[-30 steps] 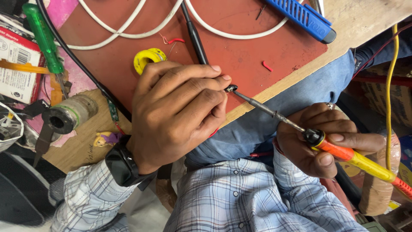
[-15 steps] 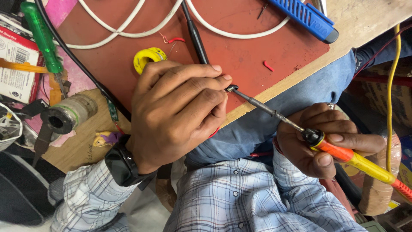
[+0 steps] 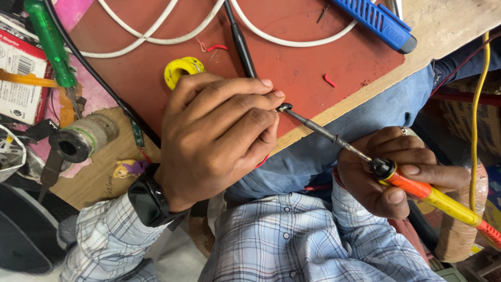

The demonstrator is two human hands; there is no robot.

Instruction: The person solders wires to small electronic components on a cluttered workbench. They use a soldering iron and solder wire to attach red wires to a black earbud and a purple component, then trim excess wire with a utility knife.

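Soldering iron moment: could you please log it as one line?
left hand: pinching small part at iron tip | right hand: gripping soldering iron | tip at left fingertips | yellow ring on red mat

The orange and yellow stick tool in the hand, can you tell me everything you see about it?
It is a soldering iron with a yellow and orange handle, a black collar and a thin dark metal shaft. The right hand grips the handle near the collar. It lies slanted, its tip at the left hand fingertips, over the red mat edge.
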